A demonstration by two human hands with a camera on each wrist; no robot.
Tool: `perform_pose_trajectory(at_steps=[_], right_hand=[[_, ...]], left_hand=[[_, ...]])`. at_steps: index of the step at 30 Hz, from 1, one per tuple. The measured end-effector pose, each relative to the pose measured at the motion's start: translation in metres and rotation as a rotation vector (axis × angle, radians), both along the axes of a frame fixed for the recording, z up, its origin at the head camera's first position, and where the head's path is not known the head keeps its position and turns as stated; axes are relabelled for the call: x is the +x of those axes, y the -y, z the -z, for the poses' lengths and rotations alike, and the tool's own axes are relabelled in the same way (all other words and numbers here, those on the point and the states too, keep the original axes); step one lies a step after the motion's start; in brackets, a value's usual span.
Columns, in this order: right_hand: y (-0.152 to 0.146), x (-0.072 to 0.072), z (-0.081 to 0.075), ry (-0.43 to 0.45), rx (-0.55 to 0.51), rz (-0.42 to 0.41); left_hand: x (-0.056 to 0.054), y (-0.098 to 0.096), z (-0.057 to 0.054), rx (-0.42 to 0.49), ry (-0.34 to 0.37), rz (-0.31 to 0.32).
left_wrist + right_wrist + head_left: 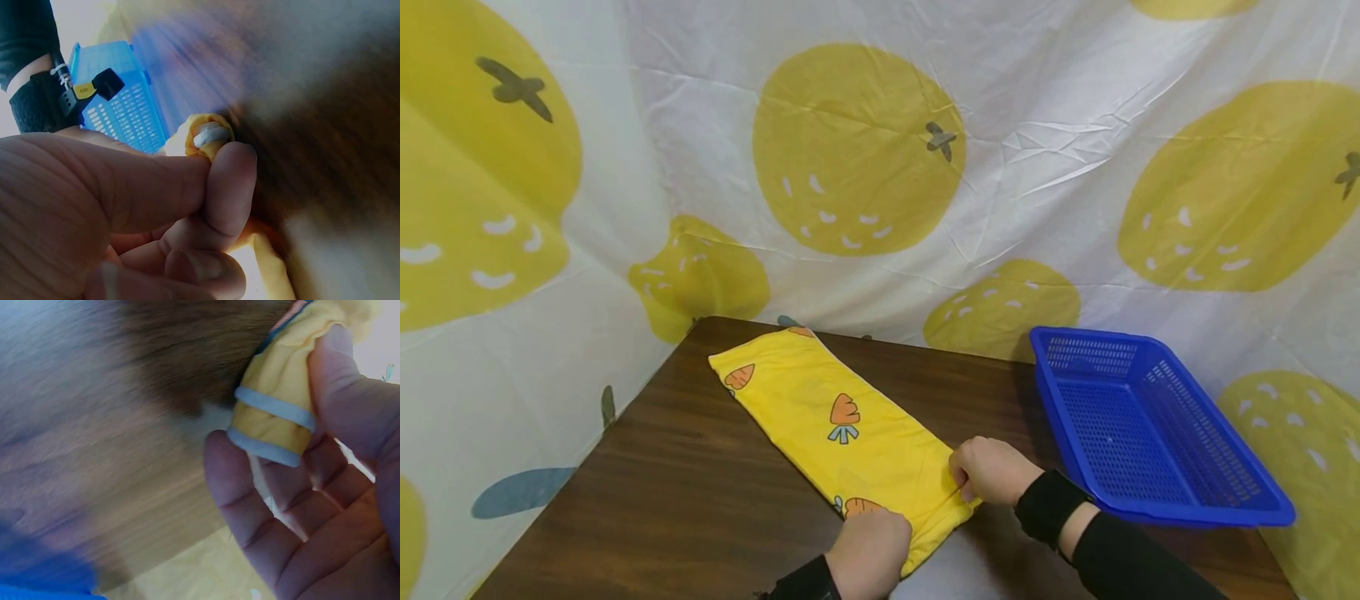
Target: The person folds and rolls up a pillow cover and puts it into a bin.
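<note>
A yellow cloth (pixel 808 408) printed with orange carrots lies in a long, folded strip, slanting from the back left of the table towards the person. At its near end, the left hand (pixel 871 552) pinches one corner between thumb and forefinger; the left wrist view shows the rolled cloth edge (pixel 210 134) with a pale end poking out. My right hand (pixel 996 471) holds the opposite near corner. Seen from the right wrist, the thumb presses on the folded cloth (pixel 275 403), which has two pale bands, while the fingers lie beneath it.
A blue perforated plastic basket (pixel 1157 442) stands on the right of the dark wooden table (pixel 647 492), close to the right forearm. Behind and at both sides hangs a white sheet (pixel 700 125) with yellow fruit prints.
</note>
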State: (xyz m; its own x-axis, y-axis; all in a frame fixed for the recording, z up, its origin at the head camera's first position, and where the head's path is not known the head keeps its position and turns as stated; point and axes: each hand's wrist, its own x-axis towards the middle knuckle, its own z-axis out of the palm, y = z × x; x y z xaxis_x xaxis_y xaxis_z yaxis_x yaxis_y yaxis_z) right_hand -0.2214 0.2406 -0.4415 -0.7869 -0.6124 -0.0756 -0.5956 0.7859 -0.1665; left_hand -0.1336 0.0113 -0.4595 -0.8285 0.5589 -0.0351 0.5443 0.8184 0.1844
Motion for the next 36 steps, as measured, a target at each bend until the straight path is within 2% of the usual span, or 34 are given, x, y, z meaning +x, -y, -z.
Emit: perform_pose_trajectory(at_steps=[5, 11, 14, 18, 21, 23, 25, 30, 34, 36], right_hand=[[0.005, -0.004, -0.002, 0.086, 0.0, 0.084], [0.012, -0.008, -0.007, 0.154, 0.033, 0.144], [0.016, -0.01, -0.009, 0.173, 0.039, 0.164], [0.02, -0.013, -0.01, 0.183, 0.065, 0.183], [0.024, -0.018, -0.008, 0.175, 0.097, 0.201], [0.026, -0.02, -0.007, 0.169, 0.123, 0.222], [0.029, -0.021, -0.007, 0.148, 0.162, 0.237], [0.038, -0.023, -0.008, 0.047, 0.283, 0.248], [0.036, -0.034, 0.007, 0.026, 0.341, 0.25], [0.029, -0.047, 0.026, 0.016, 0.368, 0.233]], left_hand=[[-0.006, 0.003, 0.008, 0.028, 0.049, -0.042], [-0.023, 0.005, 0.037, 0.099, 0.183, -0.058], [-0.03, 0.006, 0.046, 0.1, 0.237, -0.074], [-0.036, 0.007, 0.052, 0.087, 0.245, -0.076], [-0.038, 0.01, 0.059, 0.117, 0.231, -0.067], [-0.038, 0.011, 0.059, 0.133, 0.224, -0.063], [-0.035, 0.012, 0.05, 0.156, 0.23, -0.065], [-0.021, 0.013, 0.013, 0.149, 0.225, -0.083], [-0.013, 0.01, 0.004, 0.097, 0.098, -0.052], [-0.01, 0.008, 0.001, 0.083, 0.031, -0.006]])
